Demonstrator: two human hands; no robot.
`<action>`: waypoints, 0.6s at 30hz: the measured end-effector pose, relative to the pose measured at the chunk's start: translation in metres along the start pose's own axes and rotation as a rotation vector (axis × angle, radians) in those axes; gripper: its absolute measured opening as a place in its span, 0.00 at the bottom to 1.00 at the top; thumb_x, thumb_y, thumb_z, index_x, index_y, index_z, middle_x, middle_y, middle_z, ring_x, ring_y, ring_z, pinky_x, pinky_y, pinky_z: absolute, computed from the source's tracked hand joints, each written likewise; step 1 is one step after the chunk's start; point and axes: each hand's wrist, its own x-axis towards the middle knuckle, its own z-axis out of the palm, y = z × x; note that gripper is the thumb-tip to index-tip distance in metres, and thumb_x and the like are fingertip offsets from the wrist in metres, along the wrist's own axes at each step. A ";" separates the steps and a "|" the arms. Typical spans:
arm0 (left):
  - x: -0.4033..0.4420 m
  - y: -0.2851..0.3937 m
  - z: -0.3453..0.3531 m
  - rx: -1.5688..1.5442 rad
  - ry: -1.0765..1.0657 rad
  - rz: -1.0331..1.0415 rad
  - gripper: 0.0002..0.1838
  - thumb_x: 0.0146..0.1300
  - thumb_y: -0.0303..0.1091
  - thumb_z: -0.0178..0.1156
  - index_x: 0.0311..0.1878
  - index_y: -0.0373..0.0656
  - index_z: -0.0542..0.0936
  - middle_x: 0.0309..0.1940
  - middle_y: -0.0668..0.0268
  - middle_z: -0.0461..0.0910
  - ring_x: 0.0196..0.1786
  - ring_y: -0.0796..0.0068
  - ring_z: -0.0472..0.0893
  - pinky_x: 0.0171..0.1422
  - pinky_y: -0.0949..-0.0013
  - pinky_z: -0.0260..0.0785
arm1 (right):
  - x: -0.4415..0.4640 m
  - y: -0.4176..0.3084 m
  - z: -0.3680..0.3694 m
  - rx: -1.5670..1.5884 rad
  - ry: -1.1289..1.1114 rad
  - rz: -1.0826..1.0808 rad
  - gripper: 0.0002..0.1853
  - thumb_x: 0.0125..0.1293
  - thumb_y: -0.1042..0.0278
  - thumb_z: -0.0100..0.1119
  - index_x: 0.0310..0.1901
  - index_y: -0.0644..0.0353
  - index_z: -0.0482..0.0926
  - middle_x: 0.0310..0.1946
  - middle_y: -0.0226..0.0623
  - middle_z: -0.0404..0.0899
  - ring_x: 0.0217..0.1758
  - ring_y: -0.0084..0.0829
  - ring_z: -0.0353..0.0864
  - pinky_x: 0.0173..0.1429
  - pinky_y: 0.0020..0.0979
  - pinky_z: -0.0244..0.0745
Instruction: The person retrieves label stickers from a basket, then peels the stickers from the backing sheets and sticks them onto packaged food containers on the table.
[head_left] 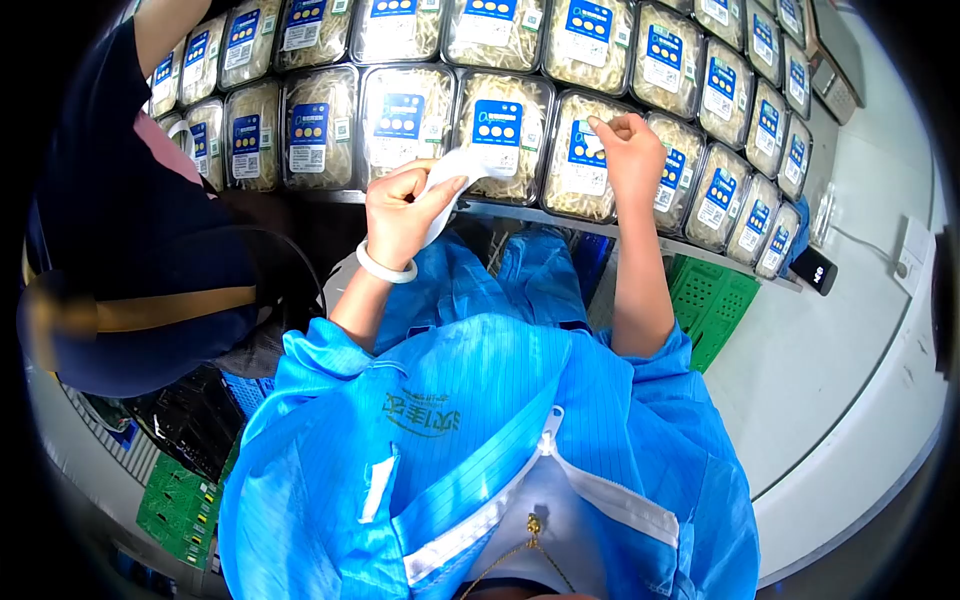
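Note:
My left hand, with a white band on its wrist, is closed round a folded white paper strip. One end of the strip reaches over the front of a tray of bean sprouts with a blue and white label. Over the neighbouring sprout tray, my right hand has thumb and forefinger pinched together at its label. A small whitish sticker shows at those fingertips, partly hidden by them. Several trays bear a small green and white sticker beside the large label.
Rows of lidded sprout trays cover the work surface before me. Another person's sleeve and body are close on the left. A black device is at the table's right edge. Green crates stand below.

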 end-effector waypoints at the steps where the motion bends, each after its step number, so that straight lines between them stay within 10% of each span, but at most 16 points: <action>1: -0.002 -0.002 -0.001 -0.034 0.042 0.000 0.23 0.55 0.19 0.70 0.16 0.37 0.63 0.30 0.58 0.85 0.32 0.80 0.80 0.33 0.75 0.69 | -0.002 -0.008 0.002 0.170 -0.007 -0.006 0.14 0.55 0.64 0.76 0.34 0.65 0.83 0.26 0.37 0.84 0.27 0.20 0.81 0.31 0.25 0.74; 5: 0.000 0.002 -0.007 -0.394 0.065 -0.275 0.08 0.57 0.15 0.63 0.28 0.36 0.74 0.39 0.56 0.86 0.41 0.72 0.84 0.46 0.70 0.77 | -0.017 -0.044 0.043 0.667 -0.275 0.092 0.10 0.57 0.73 0.72 0.38 0.64 0.82 0.30 0.35 0.85 0.30 0.21 0.82 0.32 0.22 0.75; 9: 0.000 0.005 -0.016 -0.121 -0.022 -0.168 0.17 0.57 0.12 0.58 0.50 0.33 0.81 0.41 0.58 0.85 0.44 0.71 0.84 0.50 0.72 0.77 | -0.012 -0.053 0.089 0.289 -0.139 -0.112 0.10 0.55 0.73 0.71 0.37 0.64 0.81 0.31 0.40 0.85 0.31 0.33 0.85 0.36 0.33 0.78; 13: 0.003 0.004 -0.024 0.140 -0.031 0.073 0.13 0.52 0.13 0.59 0.40 0.34 0.86 0.38 0.59 0.86 0.43 0.68 0.86 0.50 0.69 0.77 | -0.010 -0.067 0.079 -0.243 -0.022 -0.357 0.16 0.52 0.65 0.74 0.38 0.63 0.78 0.31 0.45 0.84 0.39 0.49 0.84 0.42 0.45 0.76; 15: 0.003 0.004 -0.026 0.128 -0.007 0.061 0.12 0.53 0.13 0.59 0.39 0.35 0.86 0.37 0.60 0.86 0.41 0.68 0.86 0.48 0.69 0.77 | -0.016 -0.087 0.052 0.088 -0.348 -0.094 0.18 0.54 0.64 0.74 0.42 0.62 0.79 0.34 0.41 0.83 0.35 0.40 0.83 0.41 0.39 0.77; 18: 0.002 0.008 -0.028 0.136 -0.024 0.033 0.11 0.54 0.14 0.60 0.39 0.35 0.86 0.35 0.60 0.86 0.39 0.69 0.86 0.45 0.70 0.76 | -0.055 -0.100 0.029 0.342 -0.653 -0.373 0.23 0.53 0.62 0.75 0.49 0.61 0.80 0.43 0.40 0.82 0.42 0.36 0.81 0.47 0.35 0.77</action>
